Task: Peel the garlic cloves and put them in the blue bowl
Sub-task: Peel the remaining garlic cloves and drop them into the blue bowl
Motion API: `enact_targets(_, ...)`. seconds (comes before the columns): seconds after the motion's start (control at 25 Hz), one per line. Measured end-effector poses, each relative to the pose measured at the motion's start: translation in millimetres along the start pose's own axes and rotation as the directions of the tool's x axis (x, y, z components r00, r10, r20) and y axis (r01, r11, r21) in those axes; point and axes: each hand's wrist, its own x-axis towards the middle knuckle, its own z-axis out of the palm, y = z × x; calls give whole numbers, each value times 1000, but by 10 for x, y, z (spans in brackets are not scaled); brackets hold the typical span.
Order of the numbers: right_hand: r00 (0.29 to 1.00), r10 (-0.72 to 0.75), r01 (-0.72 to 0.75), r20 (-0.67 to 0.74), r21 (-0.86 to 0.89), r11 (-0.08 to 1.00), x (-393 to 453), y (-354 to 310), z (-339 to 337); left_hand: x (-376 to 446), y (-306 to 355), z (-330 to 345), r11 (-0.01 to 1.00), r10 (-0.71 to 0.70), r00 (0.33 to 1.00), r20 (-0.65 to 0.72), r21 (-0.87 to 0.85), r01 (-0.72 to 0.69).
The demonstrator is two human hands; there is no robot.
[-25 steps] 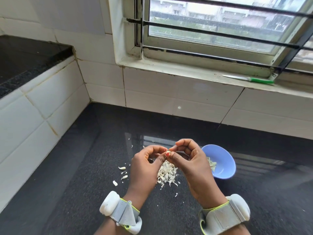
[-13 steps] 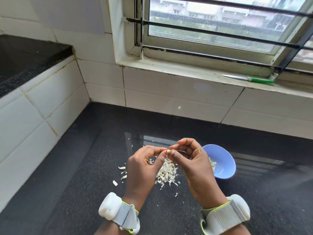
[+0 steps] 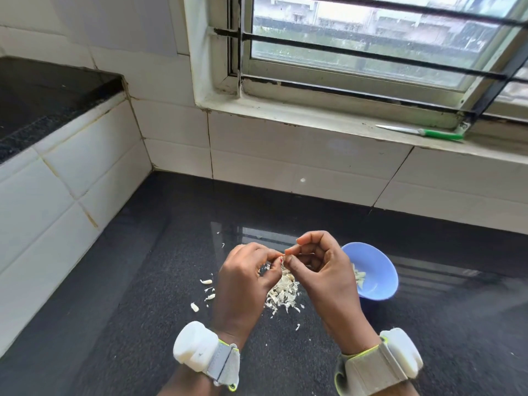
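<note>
Black granite counter [image 3: 120, 324] fills my view, with white tile on the left and back walls. Working left to right: a few loose garlic pieces [image 3: 206, 281] lie at about 9 o'clock from the hands, apart from each other; I cannot tell whether they are peeled. Left hand [image 3: 244, 284] has its fingers curled and fingertips pinched together at the point where it meets the right hand. Between the two sets of fingertips is something small that I judge to be the garlic clove [image 3: 281, 260], mostly hidden. A heap of peelings [image 3: 283, 294] sits on the counter directly below the hands. Right hand [image 3: 323, 270] is likewise curled, thumb and forefinger pinching at the same spot. Blue bowl [image 3: 377, 270] stands at 3 o'clock, just beside the right hand, with pale pieces inside. A green-handled knife [image 3: 423, 132] lies on the window sill at 1 o'clock, well apart. Risks, as I judge them: the clove is small and could slip from the pinch into the peelings, where it would be hard to pick out; skin fragments could ride along into the bowl.
</note>
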Motion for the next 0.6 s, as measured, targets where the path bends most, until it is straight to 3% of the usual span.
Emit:
enact_targets(0.12,1000,-2,2,7,20,1000,3,-11,8,-2,-3,-4,999,-37,999,7,-21,38)
enact_targets(0.24,997,69,-71,16,179,981,2,-14,6,-5,27,0,960,-216,976,16,-179,216)
enact_targets(0.36,988,150,-157,47,362,919,-1,4,-1,11,52,9,858,-396,913,96,-316,405)
enact_targets(0.48,985,170,-171,37,376,911,-5,-2,-32,37,69,-34,824,-402,899,175,-359,438)
enact_targets(0.6,994,107,-105,4,219,970,2,-12,-42,57,73,-76,901,-324,932,163,-246,357)
